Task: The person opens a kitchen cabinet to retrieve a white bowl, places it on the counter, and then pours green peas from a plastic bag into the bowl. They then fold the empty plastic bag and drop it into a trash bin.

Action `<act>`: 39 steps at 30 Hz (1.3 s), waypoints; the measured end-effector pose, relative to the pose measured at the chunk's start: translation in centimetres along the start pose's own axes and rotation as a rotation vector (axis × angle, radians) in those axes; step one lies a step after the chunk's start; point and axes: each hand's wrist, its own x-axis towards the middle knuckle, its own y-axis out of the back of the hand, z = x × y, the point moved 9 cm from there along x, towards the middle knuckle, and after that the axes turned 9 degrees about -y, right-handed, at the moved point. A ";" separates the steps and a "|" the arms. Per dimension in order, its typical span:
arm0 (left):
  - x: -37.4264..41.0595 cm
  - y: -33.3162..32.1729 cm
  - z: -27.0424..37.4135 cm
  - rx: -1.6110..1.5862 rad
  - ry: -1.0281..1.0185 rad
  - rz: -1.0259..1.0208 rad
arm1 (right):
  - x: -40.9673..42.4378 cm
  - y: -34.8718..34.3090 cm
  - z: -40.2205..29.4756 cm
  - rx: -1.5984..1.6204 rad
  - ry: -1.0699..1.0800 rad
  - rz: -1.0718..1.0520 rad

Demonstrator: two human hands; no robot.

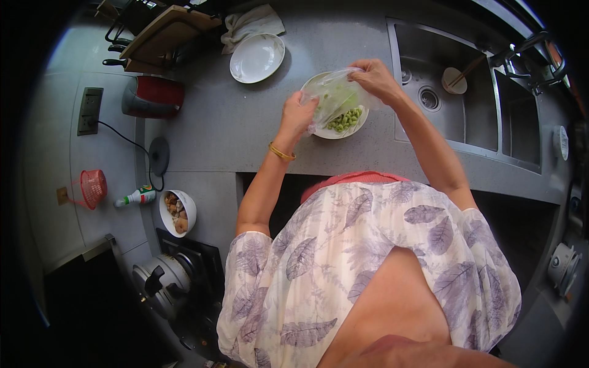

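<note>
A clear plastic bag (pixel 338 94) is stretched between my two hands, over a white plate (pixel 361 126). My left hand (pixel 299 112), with a gold-coloured bangle at the wrist, grips the bag's left side. At the bag's upper right edge, my right hand (pixel 375 78) pinches the film between thumb and fingers. Green shelled beans (pixel 344 120) lie in the lower part of the plate. Something light green shows blurred through the film; I cannot tell whether it is inside the bag or beneath it.
An empty white plate (pixel 257 58) and a cloth (pixel 253 23) lie beyond. Right is a steel sink (pixel 476 110) with a bowl (pixel 454 81) and chopsticks. Left are a red kettle (pixel 154 96), a bowl of food (pixel 191 211), a bottle (pixel 140 195) and a pressure cooker (pixel 161 280).
</note>
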 end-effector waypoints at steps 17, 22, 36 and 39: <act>-0.6 -0.7 1.2 -0.290 -0.029 0.027 | -1.8 -1.1 -1.8 -0.217 0.118 0.072; 0.1 -0.9 0.4 -0.274 -0.117 0.042 | -1.5 -1.9 -1.1 0.046 0.111 0.023; 0.3 -2.3 -1.0 -0.491 -0.112 0.156 | -0.8 -4.4 0.4 0.009 0.127 -0.011; 0.1 -2.0 -1.1 -0.392 -0.084 0.170 | -0.9 -3.5 0.2 -0.146 0.103 0.121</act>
